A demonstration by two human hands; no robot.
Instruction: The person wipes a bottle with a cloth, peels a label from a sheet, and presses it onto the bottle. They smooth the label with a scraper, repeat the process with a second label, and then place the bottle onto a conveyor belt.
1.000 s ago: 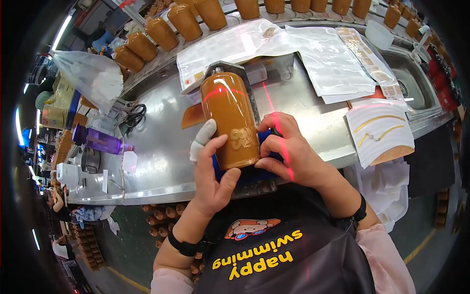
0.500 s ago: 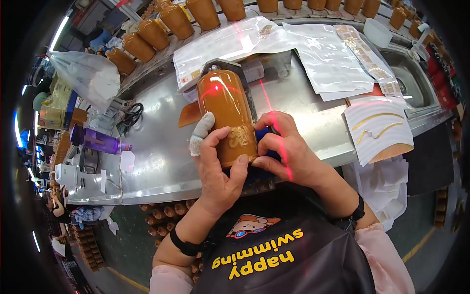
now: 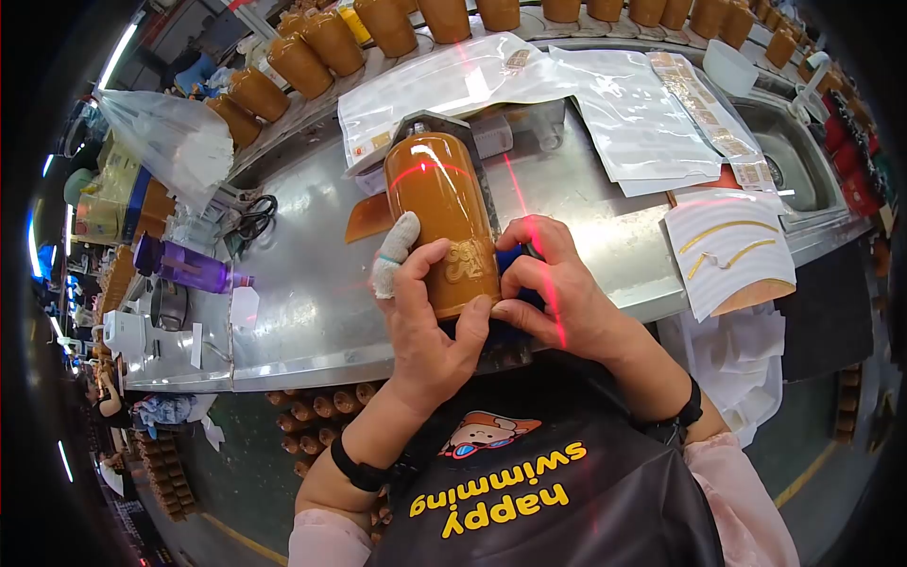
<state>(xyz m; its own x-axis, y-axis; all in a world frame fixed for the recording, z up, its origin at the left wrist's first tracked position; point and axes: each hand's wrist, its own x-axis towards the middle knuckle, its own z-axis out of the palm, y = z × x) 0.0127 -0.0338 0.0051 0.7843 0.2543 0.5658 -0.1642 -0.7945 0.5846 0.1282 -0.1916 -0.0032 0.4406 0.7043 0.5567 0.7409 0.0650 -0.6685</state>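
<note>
A glossy brown glazed bottle (image 3: 436, 213) lies on its back in a dark cradle (image 3: 477, 161), neck away from me and base toward me. Raised relief marks show near its base, and a red laser line crosses its shoulder. My left hand (image 3: 430, 335) is wrapped round the base end from the left, thumb at the lower rim. One of its fingers wears a white cloth sleeve (image 3: 395, 255). Against the right side of the base, my right hand (image 3: 557, 288) has curled fingers, thumb pressed toward the index finger. What its fingertips pinch is hidden; something blue shows behind them.
White sheets (image 3: 633, 113) and a clear tray (image 3: 529, 128) lie beyond the bottle. Gold strips (image 3: 727, 222) rest on white paper at right, near a sink (image 3: 794, 161). Scissors (image 3: 255, 217) and a purple bottle (image 3: 189, 266) are left. Brown jars (image 3: 385, 26) line a conveyor.
The bottle and my left hand have shifted slightly right, and the left thumb has moved toward the right hand. My right hand stays nearly still. Jars on the conveyor have moved right.
</note>
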